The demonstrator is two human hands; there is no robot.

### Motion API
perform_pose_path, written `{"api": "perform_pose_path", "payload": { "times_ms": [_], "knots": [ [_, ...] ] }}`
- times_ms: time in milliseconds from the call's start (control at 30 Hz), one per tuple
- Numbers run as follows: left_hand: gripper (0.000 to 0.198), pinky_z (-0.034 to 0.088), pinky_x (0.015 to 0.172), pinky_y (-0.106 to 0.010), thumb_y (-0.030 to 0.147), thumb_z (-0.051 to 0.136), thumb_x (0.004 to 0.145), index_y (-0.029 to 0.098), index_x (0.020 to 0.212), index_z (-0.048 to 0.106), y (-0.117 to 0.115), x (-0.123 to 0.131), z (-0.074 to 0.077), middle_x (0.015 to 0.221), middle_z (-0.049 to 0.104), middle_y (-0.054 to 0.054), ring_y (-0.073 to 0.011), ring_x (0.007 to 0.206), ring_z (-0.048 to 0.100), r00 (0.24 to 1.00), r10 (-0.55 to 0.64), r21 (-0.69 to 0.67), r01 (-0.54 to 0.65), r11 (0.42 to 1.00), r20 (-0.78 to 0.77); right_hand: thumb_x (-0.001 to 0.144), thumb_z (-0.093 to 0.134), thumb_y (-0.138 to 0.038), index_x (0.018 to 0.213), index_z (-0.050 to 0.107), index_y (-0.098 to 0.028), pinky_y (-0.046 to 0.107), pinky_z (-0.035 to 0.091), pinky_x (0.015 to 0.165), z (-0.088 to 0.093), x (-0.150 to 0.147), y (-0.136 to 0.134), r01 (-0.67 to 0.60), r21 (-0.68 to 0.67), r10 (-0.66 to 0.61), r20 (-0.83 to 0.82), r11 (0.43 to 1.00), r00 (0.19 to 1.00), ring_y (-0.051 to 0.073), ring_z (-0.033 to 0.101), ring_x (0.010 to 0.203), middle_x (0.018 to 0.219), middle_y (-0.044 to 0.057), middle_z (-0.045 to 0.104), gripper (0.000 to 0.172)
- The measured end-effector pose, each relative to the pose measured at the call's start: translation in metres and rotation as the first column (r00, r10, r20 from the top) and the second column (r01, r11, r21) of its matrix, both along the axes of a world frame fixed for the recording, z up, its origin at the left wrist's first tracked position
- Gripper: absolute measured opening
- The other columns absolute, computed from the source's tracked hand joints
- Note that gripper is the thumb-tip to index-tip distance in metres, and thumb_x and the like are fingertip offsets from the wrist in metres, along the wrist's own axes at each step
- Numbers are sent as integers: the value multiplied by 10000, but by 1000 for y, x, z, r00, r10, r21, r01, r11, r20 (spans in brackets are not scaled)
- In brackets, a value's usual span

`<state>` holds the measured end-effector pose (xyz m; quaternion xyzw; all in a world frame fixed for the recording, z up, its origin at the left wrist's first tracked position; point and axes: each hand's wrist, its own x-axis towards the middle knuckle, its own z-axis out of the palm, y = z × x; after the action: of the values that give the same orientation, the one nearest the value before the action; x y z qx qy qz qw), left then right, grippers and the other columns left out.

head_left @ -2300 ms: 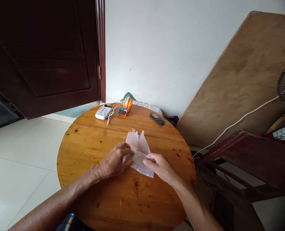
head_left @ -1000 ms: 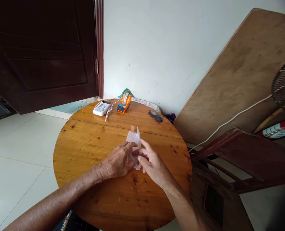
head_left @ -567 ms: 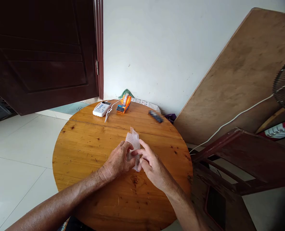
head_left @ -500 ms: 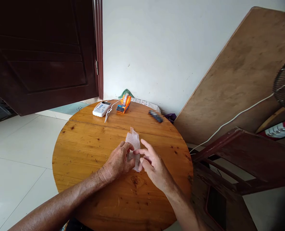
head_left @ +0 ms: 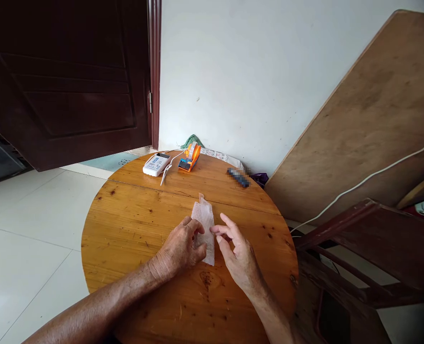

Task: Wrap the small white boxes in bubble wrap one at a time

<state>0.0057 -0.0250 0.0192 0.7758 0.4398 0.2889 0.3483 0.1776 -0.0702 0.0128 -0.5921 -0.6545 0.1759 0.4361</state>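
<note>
A thin, white, slightly wrinkled tissue-like sheet [head_left: 205, 220] lies lengthwise on the round wooden table [head_left: 126, 234]. Over its left edge rests my left hand [head_left: 183, 243], fingers bent, with a gap between thumb and forefinger and nothing visible in it. My right hand [head_left: 238, 251] is at the sheet's right edge, one finger raised and the others loosely bent and apart. One of its fingertips reaches the edge; whether it presses on the sheet I cannot tell. Part of the sheet's left side is hidden behind my left hand.
At the table's back stand a white device [head_left: 156, 165] with a white cable and an orange tape dispenser [head_left: 190, 157]. A dark, pixelated object [head_left: 238, 177] lies to their right. A dark red wooden chair [head_left: 373, 248] is at the right, a dark door [head_left: 76, 81] at the left.
My right hand has drawn back to the right, from over the sheet to its edge. My left hand stays at the sheet's left side. The whole view has shifted slightly.
</note>
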Motion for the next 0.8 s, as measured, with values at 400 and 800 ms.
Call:
{"api": "perform_pose_path", "payload": {
  "times_ms": [400,800],
  "knots": [
    [276,528,909,-390,141,536,800,184,1052,641,0,-5,1,1101,657,-96,-252,1013,631,975,-185,226,210,951,-126,908,452,-209,1334,529,-218,397,516,932,5,3,9,-22,-63,26,54,998,998,216,678,1006,1056,70,749,433],
    [211,533,864,-370,142,537,802,182,975,651,-2,-5,0,1050,660,-95,-238,962,624,980,-161,236,185,954,-116,674,713,-313,1120,629,-120,209,371,463,13,11,72,-96,-498,-117,-379,862,918,132,566,593,717,0,668,493]
  ]
}}
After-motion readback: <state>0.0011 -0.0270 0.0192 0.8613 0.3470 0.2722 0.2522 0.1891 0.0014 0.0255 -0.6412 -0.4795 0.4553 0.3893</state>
